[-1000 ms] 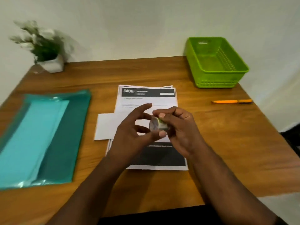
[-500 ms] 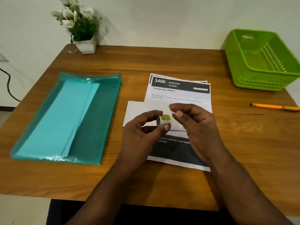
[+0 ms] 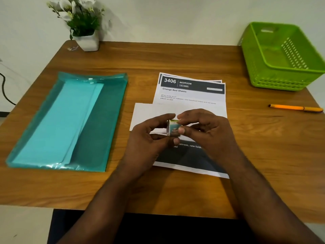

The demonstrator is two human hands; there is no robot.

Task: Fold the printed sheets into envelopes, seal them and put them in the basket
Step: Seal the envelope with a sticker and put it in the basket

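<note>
I am holding a small roll of tape [image 3: 173,128] above the middle of the wooden table [image 3: 175,62], my left hand [image 3: 149,138] pinching it between thumb and fingers from the left while my right hand [image 3: 207,131] is picking at its top edge with fingertips pressed together. Under my hands a white envelope [image 3: 149,114] is lying across the stack of printed sheets [image 3: 191,95], whose top page is reading "3406 BEDROOM, Change Bed Sheets". To the left a teal plastic folder [image 3: 98,124] is lying flat with light blue paper [image 3: 58,124] inside it. The green basket [image 3: 281,71] is sitting at the far right corner, well apart from the sheets, with an orange pen [image 3: 295,108] lying nearer than it. A white-potted plant [image 3: 84,30] is standing at the far left edge.
</note>
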